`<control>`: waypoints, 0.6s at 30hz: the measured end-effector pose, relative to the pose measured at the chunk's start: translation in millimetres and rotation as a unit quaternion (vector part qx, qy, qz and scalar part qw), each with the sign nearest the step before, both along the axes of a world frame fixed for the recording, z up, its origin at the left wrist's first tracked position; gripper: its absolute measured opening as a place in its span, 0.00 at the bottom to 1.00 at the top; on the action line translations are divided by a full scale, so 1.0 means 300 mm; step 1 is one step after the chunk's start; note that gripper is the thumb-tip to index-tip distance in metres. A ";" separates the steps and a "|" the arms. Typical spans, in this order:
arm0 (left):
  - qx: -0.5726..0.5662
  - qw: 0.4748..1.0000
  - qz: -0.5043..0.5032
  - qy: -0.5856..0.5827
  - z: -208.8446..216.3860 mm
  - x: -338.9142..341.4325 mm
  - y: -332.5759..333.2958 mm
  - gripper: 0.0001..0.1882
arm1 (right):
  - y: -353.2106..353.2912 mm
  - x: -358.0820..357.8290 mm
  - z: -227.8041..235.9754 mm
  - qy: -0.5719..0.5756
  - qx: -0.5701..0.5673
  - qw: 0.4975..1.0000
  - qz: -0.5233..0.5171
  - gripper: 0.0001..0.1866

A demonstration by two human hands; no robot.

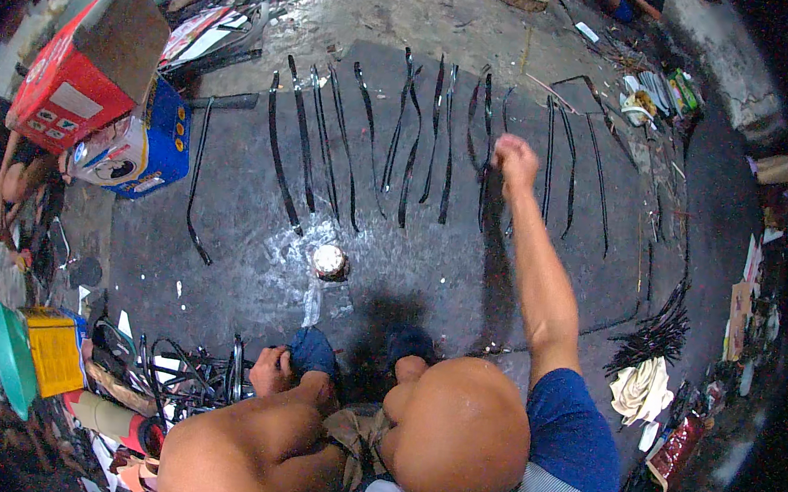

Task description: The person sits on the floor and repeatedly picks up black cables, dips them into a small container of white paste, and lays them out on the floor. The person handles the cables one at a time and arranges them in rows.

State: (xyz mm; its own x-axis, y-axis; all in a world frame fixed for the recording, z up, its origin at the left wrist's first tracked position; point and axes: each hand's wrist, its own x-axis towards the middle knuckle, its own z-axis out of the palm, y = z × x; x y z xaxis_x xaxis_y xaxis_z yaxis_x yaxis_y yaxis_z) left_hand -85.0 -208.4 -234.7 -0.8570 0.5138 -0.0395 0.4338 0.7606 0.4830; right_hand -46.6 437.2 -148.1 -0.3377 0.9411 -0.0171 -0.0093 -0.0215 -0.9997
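My right hand [516, 163] reaches far out over a dark mat [410, 284], its fingers closed. A thin black strip [507, 110] shows just past the fingertips; whether they grip it is hidden. Several more glossy black strips [282, 151] lie lengthwise in a spread row across the mat, some of them crossing. My left hand [271, 371] stays low by my left foot [315, 355], fingers curled, and what they hold, if anything, is hidden. Between the row and my feet stands a small round thing with a white top [329, 260].
Red [81, 78] and blue [141, 141] boxes stand at left, near another person's arm [1, 186]. Black looped pieces [198, 369] pile up beside my left hand. A teal basin [7, 356] is at lower left. At right lie a black strip bundle [653, 335] and cream cloth [642, 391].
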 end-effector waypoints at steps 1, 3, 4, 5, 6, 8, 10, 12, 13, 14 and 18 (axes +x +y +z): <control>0.022 0.999 0.019 0.025 0.012 -0.019 -0.024 0.09 | -0.074 0.010 -0.070 -0.012 -0.043 0.999 0.003 0.12; 0.073 0.994 0.043 0.062 0.027 -0.044 -0.034 0.10 | -0.146 0.095 -0.196 -0.086 -0.059 0.994 0.006 0.12; 0.067 0.994 0.052 0.063 0.034 -0.048 -0.019 0.10 | -0.158 0.152 -0.262 -0.107 -0.054 0.993 0.007 0.11; 0.065 0.995 0.053 0.059 0.055 -0.059 0.032 0.10 | -0.146 0.247 -0.336 -0.147 -0.030 0.989 0.009 0.10; 0.052 0.994 0.067 0.065 0.095 -0.080 0.045 0.10 | -0.202 0.263 -0.368 -0.168 -0.004 0.986 0.019 0.09; 0.075 0.990 0.034 0.113 0.156 -0.136 0.071 0.08 | -0.291 0.272 -0.392 -0.292 0.118 0.949 -0.005 0.09; 0.042 0.988 0.044 0.143 0.220 -0.198 0.085 0.08 | -0.434 0.212 -0.328 -0.347 0.199 0.917 -0.009 0.08; 0.100 0.982 0.029 0.155 0.222 -0.259 0.140 0.08 | -0.576 0.177 -0.220 -0.309 0.213 0.926 0.050 0.07; 0.123 0.985 0.036 0.115 0.214 -0.289 0.178 0.08 | -0.631 0.162 -0.202 -0.316 0.187 0.924 0.109 0.09; 0.176 0.979 0.076 0.070 0.193 -0.313 0.223 0.09 | -0.697 0.128 -0.180 -0.280 0.186 0.927 0.167 0.12; 0.263 0.957 0.100 -0.069 0.218 -0.382 0.481 0.14 | -0.902 0.015 -0.056 -0.240 0.172 0.886 0.356 0.38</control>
State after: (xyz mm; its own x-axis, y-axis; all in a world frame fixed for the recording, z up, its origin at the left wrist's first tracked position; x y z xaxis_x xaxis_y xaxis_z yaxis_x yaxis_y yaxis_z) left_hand -199.6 -64.2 -169.3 -0.9454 0.3203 0.0603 0.2102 0.4579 0.8638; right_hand -42.2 166.6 -164.8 -0.8804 0.4687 -0.0724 0.3115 0.4563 -0.8335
